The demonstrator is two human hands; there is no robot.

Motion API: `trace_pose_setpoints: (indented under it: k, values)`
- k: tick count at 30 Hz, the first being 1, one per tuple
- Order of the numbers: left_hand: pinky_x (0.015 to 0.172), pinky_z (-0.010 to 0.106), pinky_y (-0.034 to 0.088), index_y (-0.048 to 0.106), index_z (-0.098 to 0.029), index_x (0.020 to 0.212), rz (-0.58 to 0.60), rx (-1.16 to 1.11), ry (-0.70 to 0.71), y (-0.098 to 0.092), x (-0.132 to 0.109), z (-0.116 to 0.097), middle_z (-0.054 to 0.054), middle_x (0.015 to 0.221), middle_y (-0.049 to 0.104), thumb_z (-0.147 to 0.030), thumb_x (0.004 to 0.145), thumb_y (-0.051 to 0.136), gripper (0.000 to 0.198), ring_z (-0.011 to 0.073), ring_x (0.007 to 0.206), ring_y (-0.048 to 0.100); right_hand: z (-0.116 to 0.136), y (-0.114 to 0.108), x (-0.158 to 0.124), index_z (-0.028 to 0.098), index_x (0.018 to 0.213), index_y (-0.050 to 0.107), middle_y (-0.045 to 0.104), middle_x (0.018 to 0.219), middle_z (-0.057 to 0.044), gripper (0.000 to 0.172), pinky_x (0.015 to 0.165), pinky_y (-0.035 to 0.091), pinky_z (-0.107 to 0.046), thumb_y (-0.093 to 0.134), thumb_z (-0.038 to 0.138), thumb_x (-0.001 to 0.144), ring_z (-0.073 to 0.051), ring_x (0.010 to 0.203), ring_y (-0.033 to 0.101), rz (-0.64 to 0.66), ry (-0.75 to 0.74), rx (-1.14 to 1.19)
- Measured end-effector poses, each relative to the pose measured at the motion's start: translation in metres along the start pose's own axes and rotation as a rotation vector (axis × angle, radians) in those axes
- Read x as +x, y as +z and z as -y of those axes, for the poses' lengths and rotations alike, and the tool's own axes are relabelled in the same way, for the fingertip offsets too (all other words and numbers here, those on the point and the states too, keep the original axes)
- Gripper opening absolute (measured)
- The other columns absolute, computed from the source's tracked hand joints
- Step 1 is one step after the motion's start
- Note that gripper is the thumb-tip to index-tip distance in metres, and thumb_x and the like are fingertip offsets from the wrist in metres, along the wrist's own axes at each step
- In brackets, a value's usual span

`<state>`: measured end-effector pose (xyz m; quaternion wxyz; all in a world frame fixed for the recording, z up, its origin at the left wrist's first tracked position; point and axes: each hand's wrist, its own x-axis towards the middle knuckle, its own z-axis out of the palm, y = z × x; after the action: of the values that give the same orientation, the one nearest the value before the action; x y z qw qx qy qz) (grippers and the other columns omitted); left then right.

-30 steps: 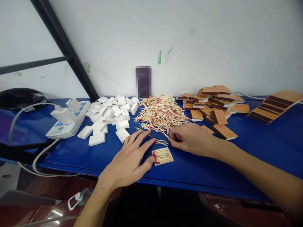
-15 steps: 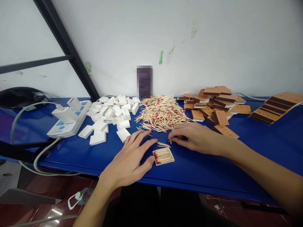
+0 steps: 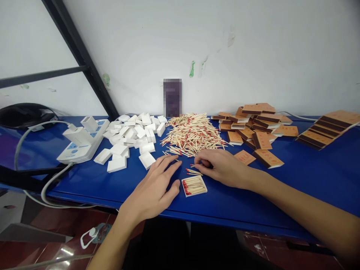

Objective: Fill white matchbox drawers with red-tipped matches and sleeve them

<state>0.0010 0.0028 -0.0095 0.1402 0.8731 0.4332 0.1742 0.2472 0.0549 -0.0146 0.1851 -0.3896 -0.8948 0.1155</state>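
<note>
A small white tray (image 3: 194,186) filled with red-tipped matches lies on the blue table (image 3: 309,180) near its front edge. My left hand (image 3: 153,189) rests flat just left of the tray, fingers stretched out, thumb close to the tray's side. My right hand (image 3: 222,167) lies behind the tray, its fingers curled and pinching at a few loose matches (image 3: 193,171) on the table. A big heap of matches (image 3: 192,134) sits behind both hands.
Several empty white trays (image 3: 132,137) are piled at the left, beside a white power strip (image 3: 81,140) with cables. Orange matchbox sleeves (image 3: 253,125) lie heaped at the right, with a neat stack (image 3: 327,129) further right. A dark blurred object (image 3: 172,97) leans on the wall.
My right hand has drawn leftward and toward me, from the edge of the match heap to the few loose matches behind the tray. My left hand has barely shifted.
</note>
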Motion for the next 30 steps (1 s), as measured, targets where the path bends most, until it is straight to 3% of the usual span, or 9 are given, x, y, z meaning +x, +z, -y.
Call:
trace_pose_setpoints:
  k: [7, 13, 19, 30]
  values:
    - [0.119, 0.054, 0.032, 0.045, -0.025, 0.147, 0.028, 0.016, 0.027, -0.002, 0.0, -0.001, 0.007, 0.154, 0.041, -0.03, 0.101, 0.044, 0.047, 0.0297, 0.145, 0.029, 0.004, -0.013, 0.001, 0.02, 0.081, 0.061, 0.053, 0.057, 0.004, 0.018, 0.056, 0.033, -0.026, 0.052, 0.029, 0.094, -0.012, 0.052, 0.046, -0.226, 0.122, 0.109]
    - [0.118, 0.056, 0.032, 0.047, -0.026, 0.146, 0.058, 0.059, 0.026, -0.005, 0.001, -0.004, 0.007, 0.156, 0.039, -0.035, 0.102, 0.043, 0.045, 0.0309, 0.146, 0.027, 0.003, -0.02, -0.004, 0.02, 0.08, 0.063, 0.05, 0.053, 0.006, 0.013, 0.053, 0.03, -0.026, 0.054, 0.022, 0.089, -0.011, 0.047, 0.043, -0.09, 0.108, 0.053]
    - [0.119, 0.055, 0.03, 0.048, -0.025, 0.145, 0.067, 0.09, 0.029, -0.004, 0.002, -0.004, 0.008, 0.155, 0.038, -0.035, 0.102, 0.042, 0.045, 0.0302, 0.146, 0.025, 0.009, -0.013, -0.005, 0.019, 0.085, 0.06, 0.063, 0.084, -0.003, 0.015, 0.065, 0.039, -0.027, 0.05, 0.022, 0.095, -0.014, 0.066, 0.053, -0.098, -0.037, 0.06]
    - [0.118, 0.052, 0.033, 0.053, -0.022, 0.14, -0.021, 0.083, 0.04, -0.002, 0.002, -0.003, 0.009, 0.148, 0.046, -0.025, 0.1, 0.044, 0.041, 0.0291, 0.142, 0.032, 0.015, -0.002, -0.005, 0.021, 0.094, 0.058, 0.065, 0.087, -0.001, 0.017, 0.073, 0.041, -0.028, 0.046, 0.03, 0.102, -0.016, 0.079, 0.058, -0.03, -0.006, 0.172]
